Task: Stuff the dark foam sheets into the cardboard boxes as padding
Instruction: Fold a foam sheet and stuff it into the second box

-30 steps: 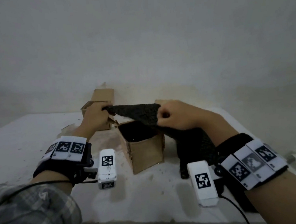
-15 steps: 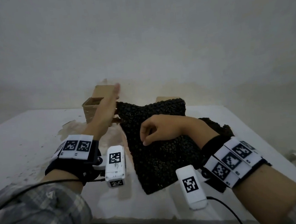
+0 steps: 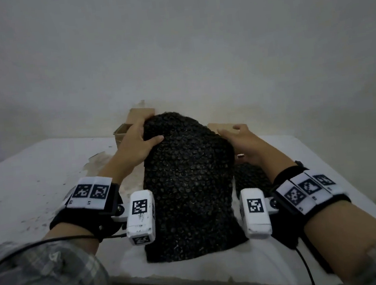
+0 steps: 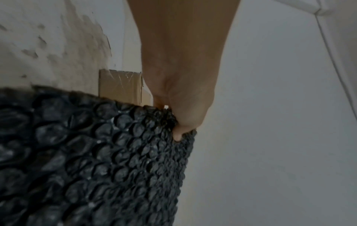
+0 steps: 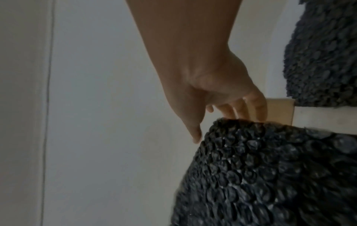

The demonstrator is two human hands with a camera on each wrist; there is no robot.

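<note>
A dark bubbly foam sheet [image 3: 187,188] [image 4: 96,160] [image 5: 270,175] hangs down the middle of the white table and hides the cardboard box behind it. My left hand [image 3: 140,140] [image 4: 179,119] pinches its top left corner, thumb on the front and fingers behind. My right hand [image 3: 239,137] [image 5: 222,107] is at the top right edge; its loose fingers reach behind that edge, and the thumb stands free. A cardboard flap [image 3: 218,127] [image 5: 280,111] shows just beyond the right hand. A second foam sheet [image 3: 249,180] [image 5: 318,53] lies on the table under my right forearm.
Another open cardboard box [image 3: 123,133] [image 4: 119,87] stands at the back left against the wall, its flap [image 3: 141,114] raised. The table [image 3: 35,177] is stained and dusty on the left. Its front edge runs close below the sheet's lower end.
The sheet went from stretched above the open box to hanging in front of it, hiding it. My right hand left the sheet's front for its top right edge. My left hand closed on the corner.
</note>
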